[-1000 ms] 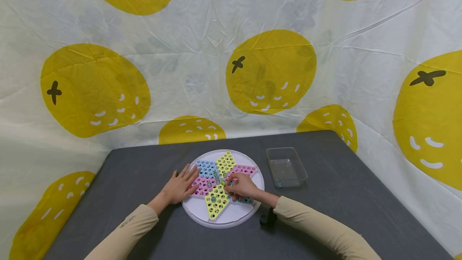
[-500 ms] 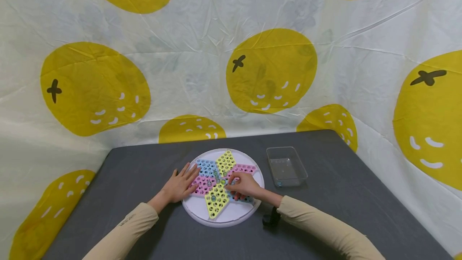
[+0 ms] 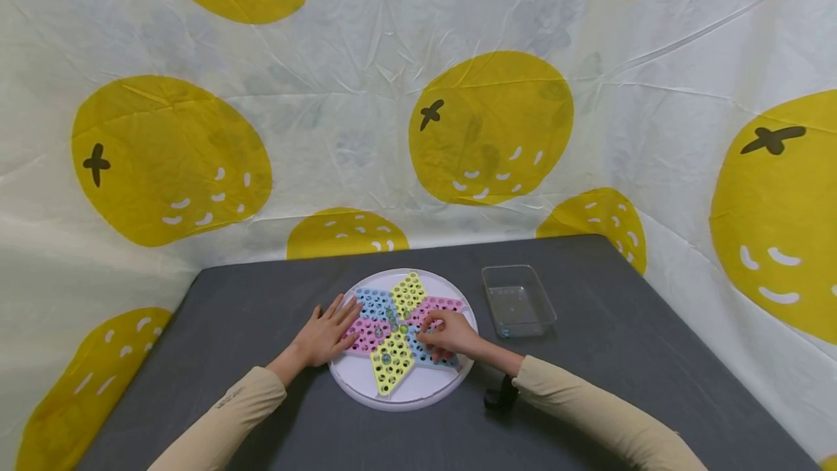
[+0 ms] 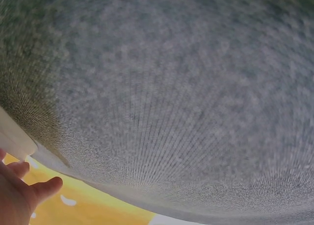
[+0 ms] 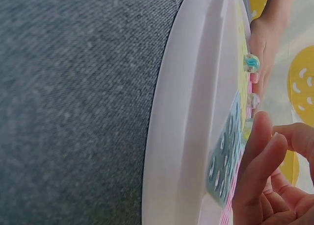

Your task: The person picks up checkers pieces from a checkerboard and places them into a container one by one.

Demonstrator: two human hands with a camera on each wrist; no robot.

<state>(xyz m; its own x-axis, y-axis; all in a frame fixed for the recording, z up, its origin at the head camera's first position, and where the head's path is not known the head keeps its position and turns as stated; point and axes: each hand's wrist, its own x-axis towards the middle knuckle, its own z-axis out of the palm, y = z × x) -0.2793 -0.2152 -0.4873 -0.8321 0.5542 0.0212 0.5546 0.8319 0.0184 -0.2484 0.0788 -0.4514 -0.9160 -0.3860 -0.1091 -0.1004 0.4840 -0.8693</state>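
Apparently, the round game board (image 3: 403, 391) on the grey bench (image 3: 608, 355) is steadied by the left hand (image 3: 325, 336), fingers straight at its edge, while a marble seems pinched by the curled right hand (image 3: 447, 334) near the middle.

I am looking at what seems a makeshift recording corner rather than a lived-in room. A thin white sheet (image 3: 366, 129) printed with big yellow fruit shapes is hanging as a backdrop, creased and wrinkled, wrapping around the back and both sides of the table (image 3: 621, 355) and hiding whatever lies behind. The table itself is wearing a dark grey woven fabric cover, its weave showing plainly in the wrist views. On it a round white game board (image 3: 418, 391) with a coloured star and a clear plastic tub (image 3: 519, 304) are sitting.
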